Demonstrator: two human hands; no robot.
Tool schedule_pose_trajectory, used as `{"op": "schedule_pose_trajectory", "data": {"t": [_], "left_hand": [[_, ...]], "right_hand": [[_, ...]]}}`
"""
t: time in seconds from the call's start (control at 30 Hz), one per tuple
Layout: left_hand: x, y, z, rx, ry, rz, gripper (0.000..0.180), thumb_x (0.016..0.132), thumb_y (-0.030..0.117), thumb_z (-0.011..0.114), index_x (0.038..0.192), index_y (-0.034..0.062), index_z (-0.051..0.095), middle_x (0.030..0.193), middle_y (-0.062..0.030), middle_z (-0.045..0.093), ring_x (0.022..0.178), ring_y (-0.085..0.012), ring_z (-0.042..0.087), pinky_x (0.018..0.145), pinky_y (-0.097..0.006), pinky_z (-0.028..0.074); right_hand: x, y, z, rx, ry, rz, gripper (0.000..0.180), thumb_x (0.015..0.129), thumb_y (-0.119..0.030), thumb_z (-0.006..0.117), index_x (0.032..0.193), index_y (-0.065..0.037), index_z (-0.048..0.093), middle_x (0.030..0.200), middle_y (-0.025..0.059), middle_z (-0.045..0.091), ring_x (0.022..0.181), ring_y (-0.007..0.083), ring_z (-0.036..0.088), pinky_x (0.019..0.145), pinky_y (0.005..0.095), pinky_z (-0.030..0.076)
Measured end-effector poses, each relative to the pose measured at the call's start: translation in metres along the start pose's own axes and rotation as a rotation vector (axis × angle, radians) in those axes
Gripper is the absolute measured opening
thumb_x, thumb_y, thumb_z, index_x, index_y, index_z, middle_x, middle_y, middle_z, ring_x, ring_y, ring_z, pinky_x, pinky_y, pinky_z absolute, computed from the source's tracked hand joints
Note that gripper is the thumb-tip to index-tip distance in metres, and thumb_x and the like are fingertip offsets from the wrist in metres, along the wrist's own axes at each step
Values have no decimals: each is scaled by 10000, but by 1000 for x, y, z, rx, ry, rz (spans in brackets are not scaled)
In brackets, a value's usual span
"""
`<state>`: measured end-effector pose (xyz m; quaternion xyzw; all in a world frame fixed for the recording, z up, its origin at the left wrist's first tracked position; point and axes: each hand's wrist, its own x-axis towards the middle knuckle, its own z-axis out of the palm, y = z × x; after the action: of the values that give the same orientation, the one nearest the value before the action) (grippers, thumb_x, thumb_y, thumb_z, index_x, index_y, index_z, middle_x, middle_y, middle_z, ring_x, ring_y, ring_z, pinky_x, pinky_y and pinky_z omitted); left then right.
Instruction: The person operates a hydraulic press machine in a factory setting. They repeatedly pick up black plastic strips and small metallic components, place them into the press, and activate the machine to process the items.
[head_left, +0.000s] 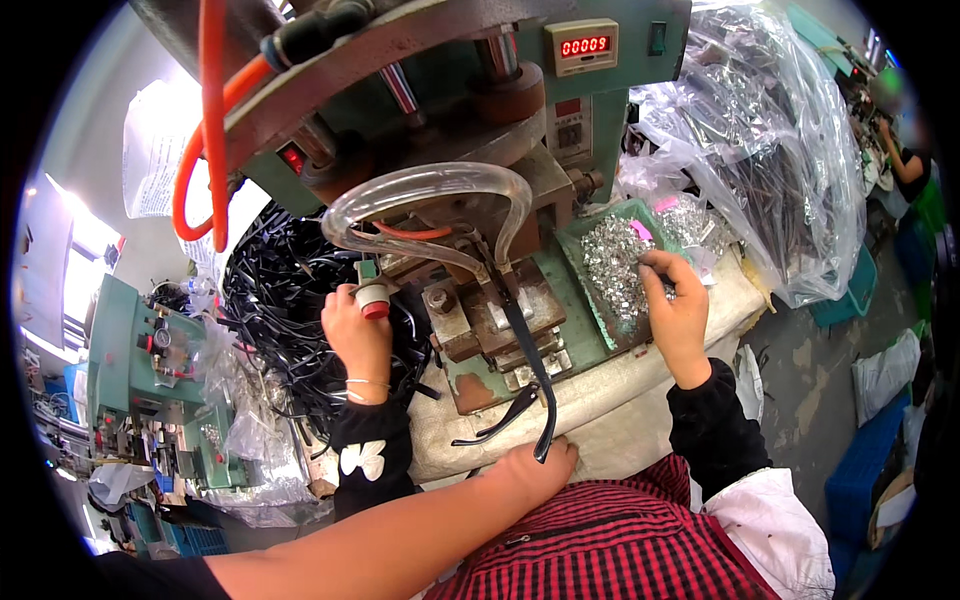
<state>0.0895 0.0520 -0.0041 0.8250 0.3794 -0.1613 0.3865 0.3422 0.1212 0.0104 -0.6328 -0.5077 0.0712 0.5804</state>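
on the right, the right hand (678,315) pinches small metal clips (612,262) in the green tray (577,243), while the left hand (357,335) grips black cords (270,300) beside the press (480,180).

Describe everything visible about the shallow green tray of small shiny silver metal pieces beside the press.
The shallow green tray is rectangular and low-rimmed, apparently painted metal. It lies flat and angled on the green press machine's bed. A heap of small shiny silver metal pieces covers most of it. The right hand reaches in from its right, fingertips down among the pieces. A clear plastic bag bulges behind it.
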Motion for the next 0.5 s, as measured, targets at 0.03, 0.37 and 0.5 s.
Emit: {"op": "schedule_pose_trajectory", "data": {"t": [0.03,0.37,0.5], "left_hand": [[0,0,-3,-104,-47,-72,420,1008,328,456,1145,16,701,1128,-254,701,1034,-443,682,943,-489,535],[-2,-20,-11,263,-106,328,325,904,76,604,1228,94,627,1310,-119,634,965,-313,711,828,-412,582],[-40,11,-80,-936,-6,-69,220,933,80,500,1126,21,590,928,-137,676,868,-250,684,774,-380,547]], "right_hand": [[-2,2,-4,0,-6,15,132,900,-10,692,1030,-1,713,915,116,708,848,235,663,781,330,509],[12,-90,39,401,-240,-161,259,845,10,742,1096,16,679,967,111,706,891,209,687,809,313,534],[-1,-93,63,621,-271,122,382,881,36,710,1243,39,589,982,75,686,926,126,658,839,271,523]]}}
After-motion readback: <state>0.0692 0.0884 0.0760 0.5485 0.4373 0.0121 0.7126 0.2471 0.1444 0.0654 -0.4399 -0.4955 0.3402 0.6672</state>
